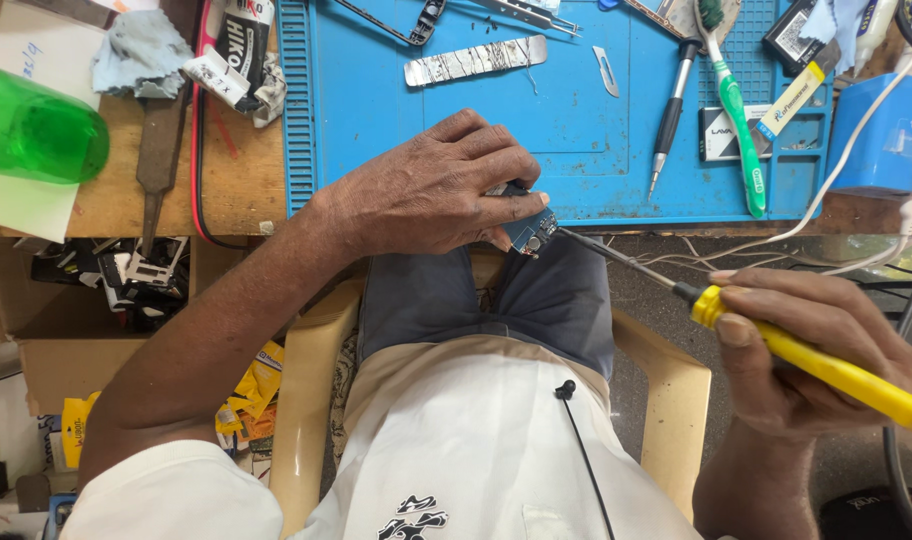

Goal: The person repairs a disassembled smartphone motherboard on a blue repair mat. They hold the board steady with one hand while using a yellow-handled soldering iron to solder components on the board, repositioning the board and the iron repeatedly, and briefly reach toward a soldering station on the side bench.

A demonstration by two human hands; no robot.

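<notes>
Blue and thin, the small circuit board [529, 229] is sitting pinched in the left hand [431, 190] at the front edge of the table [226, 185], by the blue mat [376, 100]. The right hand [821, 345] is gripping a yellow-handled soldering iron [776, 340], its tip touching the board. It looks light, stiff and fragile; best taken by its edges.

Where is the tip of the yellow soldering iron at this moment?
In the head view, the soldering iron is in the right hand, and its tip meets the small circuit board held by the left hand at the blue mat's front edge.
</notes>
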